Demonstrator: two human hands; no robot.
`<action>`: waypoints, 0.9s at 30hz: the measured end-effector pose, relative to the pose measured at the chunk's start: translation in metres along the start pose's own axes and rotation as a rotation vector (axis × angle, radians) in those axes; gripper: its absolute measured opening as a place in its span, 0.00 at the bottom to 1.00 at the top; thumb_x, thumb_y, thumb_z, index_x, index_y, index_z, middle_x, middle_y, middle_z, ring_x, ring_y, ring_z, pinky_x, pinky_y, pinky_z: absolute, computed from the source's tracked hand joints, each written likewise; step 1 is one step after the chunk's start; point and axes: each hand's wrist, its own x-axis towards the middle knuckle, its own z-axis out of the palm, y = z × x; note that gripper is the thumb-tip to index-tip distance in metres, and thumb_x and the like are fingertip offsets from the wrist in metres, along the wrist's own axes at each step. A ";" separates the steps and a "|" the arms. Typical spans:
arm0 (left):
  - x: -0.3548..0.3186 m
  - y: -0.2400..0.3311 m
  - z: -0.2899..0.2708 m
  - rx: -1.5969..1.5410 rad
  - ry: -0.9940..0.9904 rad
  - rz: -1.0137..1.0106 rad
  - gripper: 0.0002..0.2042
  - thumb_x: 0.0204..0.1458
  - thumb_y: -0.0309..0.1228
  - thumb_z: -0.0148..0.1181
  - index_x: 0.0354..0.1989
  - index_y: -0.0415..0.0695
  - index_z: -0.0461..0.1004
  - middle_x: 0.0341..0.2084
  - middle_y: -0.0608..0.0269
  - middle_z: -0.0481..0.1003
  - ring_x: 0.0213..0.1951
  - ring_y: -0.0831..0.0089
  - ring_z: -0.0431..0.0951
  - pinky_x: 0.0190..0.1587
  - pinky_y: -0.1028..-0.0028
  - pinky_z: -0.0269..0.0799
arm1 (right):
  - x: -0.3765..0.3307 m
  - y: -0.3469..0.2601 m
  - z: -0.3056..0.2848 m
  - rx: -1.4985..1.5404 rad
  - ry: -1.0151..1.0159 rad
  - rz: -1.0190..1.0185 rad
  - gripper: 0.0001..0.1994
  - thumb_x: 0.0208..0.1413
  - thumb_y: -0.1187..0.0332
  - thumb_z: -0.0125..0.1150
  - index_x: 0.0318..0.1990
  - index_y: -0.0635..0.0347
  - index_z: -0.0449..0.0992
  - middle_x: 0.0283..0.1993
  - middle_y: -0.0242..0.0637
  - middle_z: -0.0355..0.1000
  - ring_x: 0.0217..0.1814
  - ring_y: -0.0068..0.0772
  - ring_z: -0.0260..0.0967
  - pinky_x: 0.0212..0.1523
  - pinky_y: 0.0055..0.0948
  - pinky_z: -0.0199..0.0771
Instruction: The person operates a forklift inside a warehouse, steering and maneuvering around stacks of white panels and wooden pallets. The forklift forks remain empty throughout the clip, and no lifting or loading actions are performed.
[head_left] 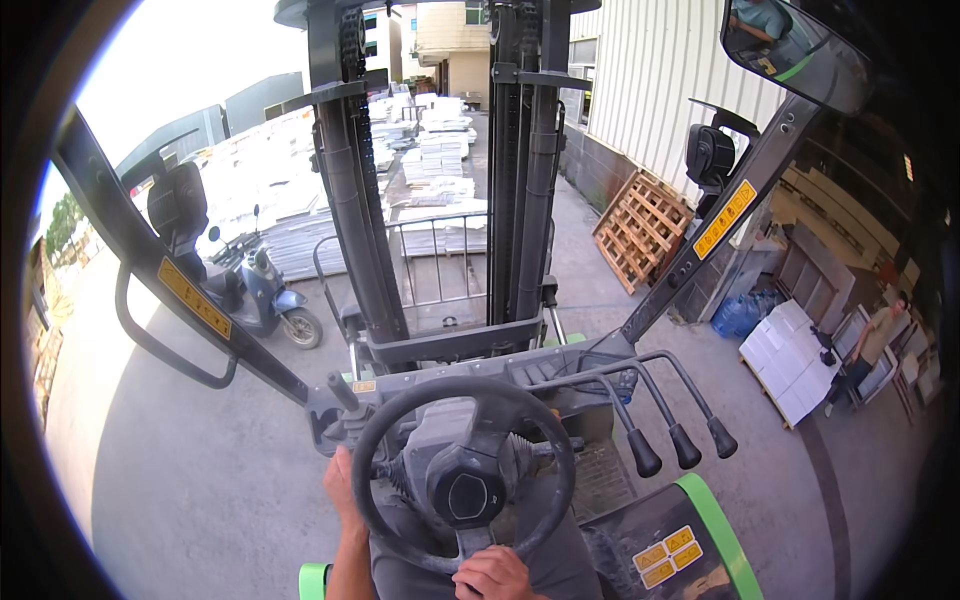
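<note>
I sit at the controls of a forklift, with its black steering wheel (pixel 372 425) before me. At the bottom of the wheel, my right hand (pixel 492 575) is closed over the rim, its fingers curled. My left hand (pixel 343 487) is raised just outside the wheel's left rim, close to the steering column; its fingers are partly hidden, so their grip is unclear. Ahead of that hand a short grey lever (pixel 343 390) stands on the dash. Three black-knobbed levers (pixel 685 447) rise to the right of the wheel, with neither hand on them.
Beyond the dark mast (pixel 345 170) are stacks of pale sheets (pixel 437 160). A blue scooter (pixel 262 290) is parked at left. Wooden pallets (pixel 642 230) lean against the right wall. Further right, a person (pixel 875 345) stands by a white stack (pixel 790 360) and blue water bottles (pixel 745 312).
</note>
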 end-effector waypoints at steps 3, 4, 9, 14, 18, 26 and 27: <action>-0.017 0.000 -0.003 -0.037 0.022 -0.067 0.22 0.68 0.40 0.41 0.24 0.36 0.65 0.17 0.62 0.63 0.24 0.75 0.61 0.26 0.66 0.58 | -0.002 -0.003 -0.004 0.013 -0.001 0.008 0.11 0.44 0.71 0.69 0.36 0.54 0.76 0.40 0.35 0.72 0.45 0.42 0.70 0.49 0.45 0.72; -0.028 -0.004 -0.004 -0.029 0.038 -0.087 0.22 0.68 0.40 0.41 0.24 0.36 0.65 0.17 0.61 0.62 0.24 0.75 0.61 0.26 0.66 0.58 | -0.003 -0.005 -0.005 0.023 0.000 0.021 0.11 0.44 0.72 0.69 0.36 0.54 0.76 0.40 0.35 0.72 0.45 0.42 0.70 0.49 0.45 0.72; -0.055 -0.008 -0.001 0.105 0.107 0.058 0.22 0.68 0.40 0.40 0.24 0.37 0.64 0.16 0.61 0.62 0.23 0.74 0.60 0.26 0.66 0.57 | -0.002 -0.008 -0.012 0.023 -0.001 0.026 0.10 0.44 0.72 0.69 0.35 0.54 0.76 0.39 0.34 0.72 0.44 0.42 0.71 0.49 0.45 0.72; -0.054 -0.013 0.004 0.042 0.154 0.034 0.22 0.68 0.39 0.42 0.23 0.37 0.64 0.14 0.63 0.60 0.21 0.74 0.58 0.24 0.66 0.56 | 0.000 -0.007 -0.014 0.036 0.013 0.025 0.10 0.44 0.72 0.69 0.35 0.54 0.76 0.38 0.34 0.72 0.44 0.42 0.71 0.48 0.44 0.73; -0.053 -0.017 0.008 0.015 0.160 0.065 0.22 0.68 0.39 0.42 0.23 0.38 0.64 0.14 0.63 0.60 0.21 0.75 0.58 0.23 0.66 0.55 | 0.004 -0.005 -0.013 0.029 0.023 0.012 0.10 0.44 0.72 0.69 0.35 0.54 0.76 0.38 0.34 0.72 0.44 0.42 0.71 0.48 0.44 0.72; -0.050 -0.034 0.002 0.060 0.123 0.009 0.24 0.68 0.41 0.39 0.26 0.36 0.73 0.15 0.59 0.70 0.19 0.69 0.69 0.25 0.67 0.64 | 0.001 -0.008 -0.009 0.016 0.033 0.025 0.10 0.43 0.72 0.69 0.35 0.54 0.75 0.38 0.34 0.71 0.42 0.42 0.71 0.46 0.44 0.73; -0.048 -0.036 0.002 0.052 0.123 0.012 0.24 0.68 0.41 0.39 0.26 0.36 0.73 0.15 0.60 0.70 0.19 0.70 0.69 0.25 0.67 0.64 | 0.001 -0.008 -0.008 0.015 0.037 0.022 0.11 0.43 0.72 0.69 0.35 0.54 0.75 0.38 0.34 0.71 0.42 0.42 0.71 0.46 0.44 0.72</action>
